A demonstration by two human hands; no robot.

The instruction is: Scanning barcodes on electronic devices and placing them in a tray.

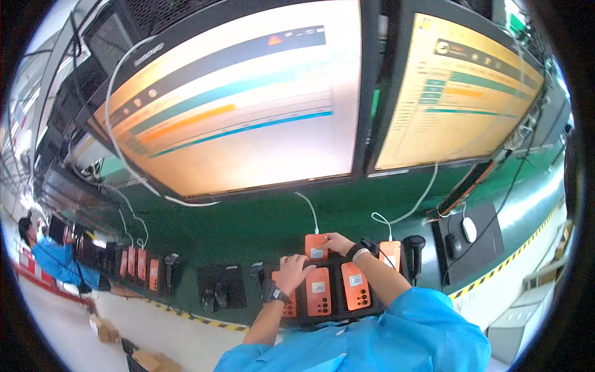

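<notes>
Several orange phones lie face down on a dark tray (336, 290) in front of me. At the far row, an orange phone (316, 253) has a white cable (315, 217) at its top end. My right hand (338, 243) grips that phone's right edge with thumb and fingers. Nearer and to the left, my left hand (292, 273) is spread over the near-left phone (289, 307), partly hiding it. Beside it lie the near-middle phone (318, 291) and the near-right phone (355, 286), each with a white label. Another cabled phone (390, 253) is just right of my right wrist.
Two large monitors (248, 124) (458, 99) stand behind the green bench. A handheld scanner (415, 251) is at the right, beyond it a white mouse (469, 230) on a black mat. Further left are another mat (221, 286), more orange phones (142, 263) and a person in blue (59, 260).
</notes>
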